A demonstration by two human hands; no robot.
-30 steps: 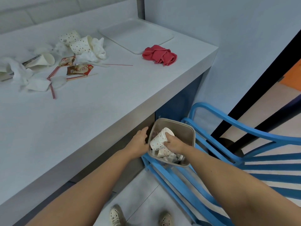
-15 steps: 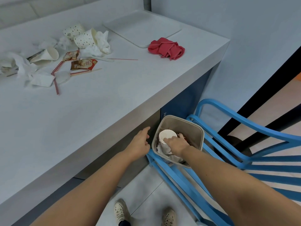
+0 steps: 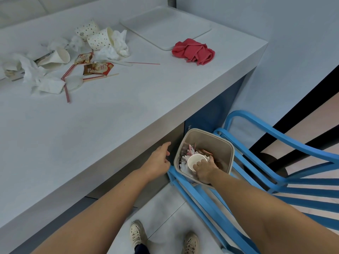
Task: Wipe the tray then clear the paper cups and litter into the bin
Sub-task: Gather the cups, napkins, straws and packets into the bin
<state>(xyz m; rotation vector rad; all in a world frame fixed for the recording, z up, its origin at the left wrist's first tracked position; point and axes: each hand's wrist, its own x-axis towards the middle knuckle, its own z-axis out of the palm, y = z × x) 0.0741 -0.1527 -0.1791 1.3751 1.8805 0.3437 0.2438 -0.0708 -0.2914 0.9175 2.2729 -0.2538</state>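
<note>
Inside bin (image 3: 218, 142): right grip (image 3: 204, 170), fingers curled on rim of paper cup (image 3: 196, 162), cup mouth-up on litter. Just beside bin, below counter (image 3: 110, 116) edge: left grip (image 3: 159, 160) loose, empty. On counter: dotted cups (image 3: 98, 41), crumpled napkins (image 3: 117, 46), tray (image 3: 165, 26) at far corner.

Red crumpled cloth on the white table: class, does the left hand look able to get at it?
Probably yes: the left hand is empty and the red crumpled cloth lies uncovered near the edge of the white table, though the hand sits below it.
</note>
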